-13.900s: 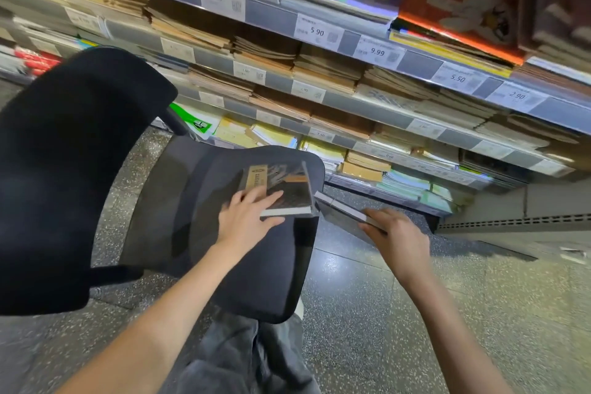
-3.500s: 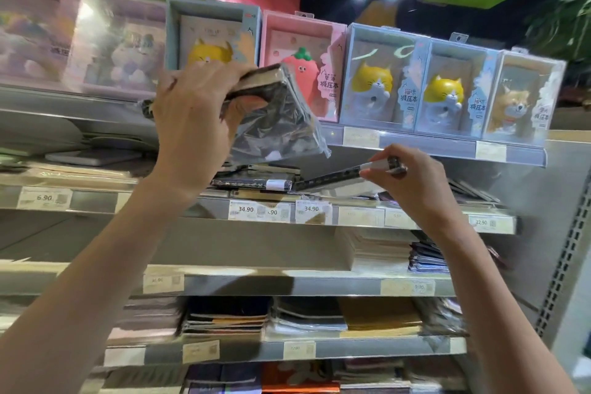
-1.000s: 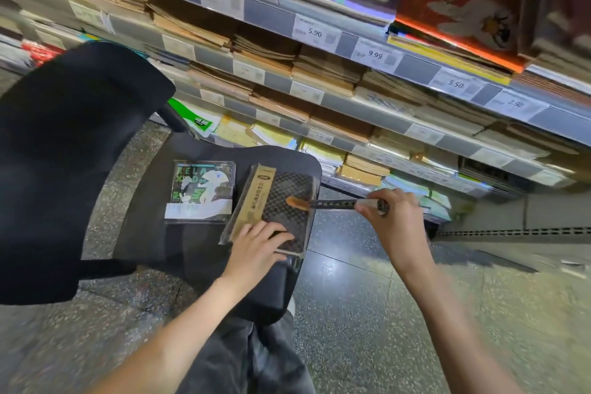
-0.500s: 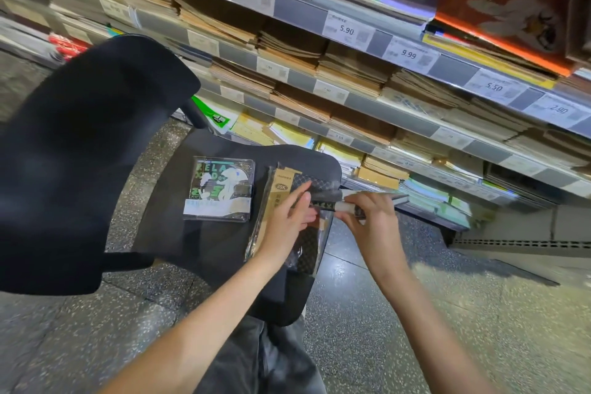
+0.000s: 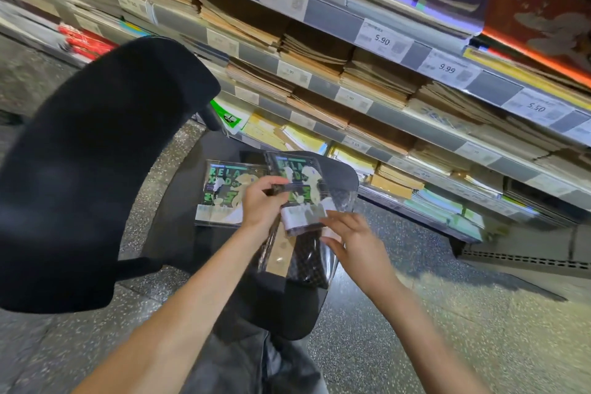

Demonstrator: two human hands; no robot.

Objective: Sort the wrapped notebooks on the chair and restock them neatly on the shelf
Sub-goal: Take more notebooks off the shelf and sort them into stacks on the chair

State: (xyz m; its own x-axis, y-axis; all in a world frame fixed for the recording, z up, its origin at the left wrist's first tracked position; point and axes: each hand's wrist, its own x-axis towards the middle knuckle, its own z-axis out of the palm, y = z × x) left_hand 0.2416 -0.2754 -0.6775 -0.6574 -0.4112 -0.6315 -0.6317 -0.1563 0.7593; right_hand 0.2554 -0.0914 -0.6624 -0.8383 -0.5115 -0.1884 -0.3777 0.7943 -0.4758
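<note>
On the black chair seat [image 5: 188,243] lies a wrapped notebook with green lettering [image 5: 220,195], flat at the back left. A second wrapped notebook of the same design [image 5: 303,185] is lifted and tilted above the seat, with my left hand [image 5: 262,205] pinching its left edge. My right hand [image 5: 355,243], blurred and with fingers spread, touches its lower right corner. Under both hands a dark checkered wrapped notebook with a tan band [image 5: 297,259] rests at the seat's front right edge.
The chair's black backrest [image 5: 96,169] fills the left. Shelves [image 5: 383,115] of stacked kraft and coloured notebooks with price tags run across the back and right. Speckled floor [image 5: 431,329] lies to the right of the chair. My dark trousers show below the seat.
The notebook that my right hand held edge-on has turned face up and my left hand now pinches it. My left hand has left the checkered notebook. The view has moved closer.
</note>
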